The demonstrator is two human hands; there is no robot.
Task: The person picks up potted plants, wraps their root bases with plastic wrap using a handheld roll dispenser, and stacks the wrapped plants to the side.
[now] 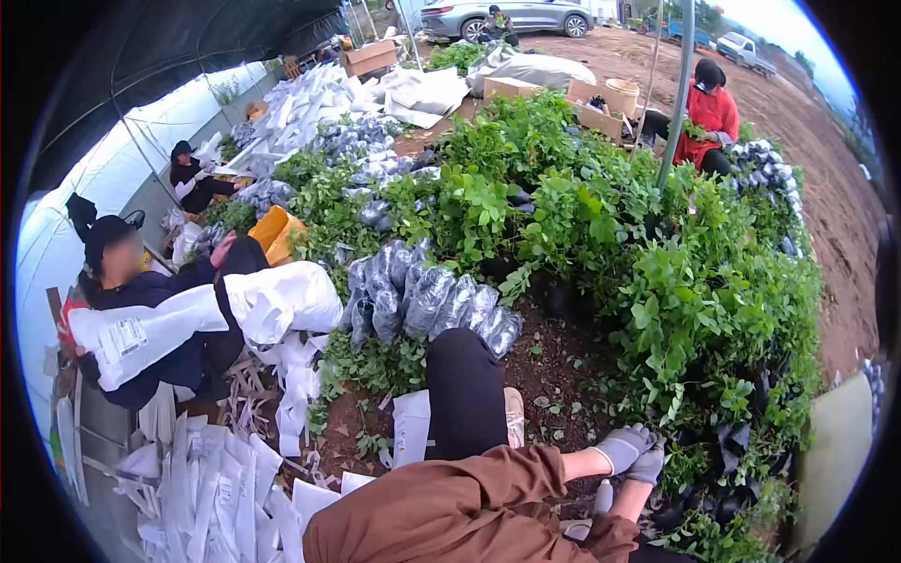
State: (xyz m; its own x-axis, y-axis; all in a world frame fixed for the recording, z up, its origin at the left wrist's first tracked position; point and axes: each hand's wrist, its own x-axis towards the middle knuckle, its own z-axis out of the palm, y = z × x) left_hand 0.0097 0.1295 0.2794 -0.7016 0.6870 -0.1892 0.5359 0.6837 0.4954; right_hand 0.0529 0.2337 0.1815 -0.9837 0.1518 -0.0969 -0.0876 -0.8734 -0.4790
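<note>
Left hand [623, 448] and right hand [648, 464], both gloved, meet with fingers drawn in; whether either grips anything cannot be determined. Leafy plants [690, 324] stand just beside them, to the right, with black wrappings [735, 446] among the lower leaves. Step in hand, as judged: close two-handed work at the plants' edge. The next move appears to call for light, careful fingering near the leaves. Farther out, shiny dark bundles [434, 298] lie in a row beside bare soil [563, 371].

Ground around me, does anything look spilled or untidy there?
Yes. The white packaging on your left lies in a jumbled, overlapping heap, its pieces at different angles, while the dark plastic bundles sit side by side. Loose leaf bits also dot the soil near your left hand.
</note>
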